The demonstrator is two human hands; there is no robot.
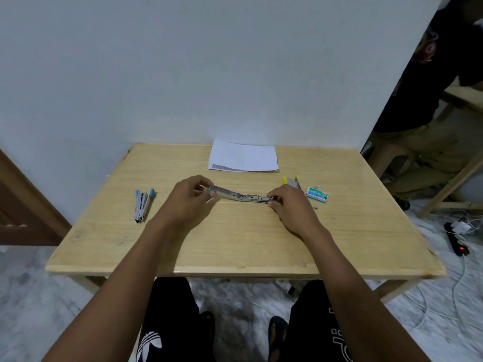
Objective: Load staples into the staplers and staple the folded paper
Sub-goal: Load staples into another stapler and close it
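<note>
A metal stapler with a green tip (241, 196) is swung open flat, just above the middle of the wooden table (235, 244). My left hand (189, 198) pinches its green-tipped left end. The right end is pinched by my right hand (290, 205). A blue-handled stapler (143, 206) lies at the left. Behind my right hand, a yellow-handled stapler (290, 181) is partly hidden. To the right sits a green staple box (317, 195), with a small staple strip (316, 206) near it. The folded white paper (243, 156) lies at the table's far edge.
A white wall stands right behind the table. A person sits at the far right by another wooden table (467, 95). A black power strip with cables (456, 239) lies on the marble floor at the right. A wooden door (23, 205) is at the left.
</note>
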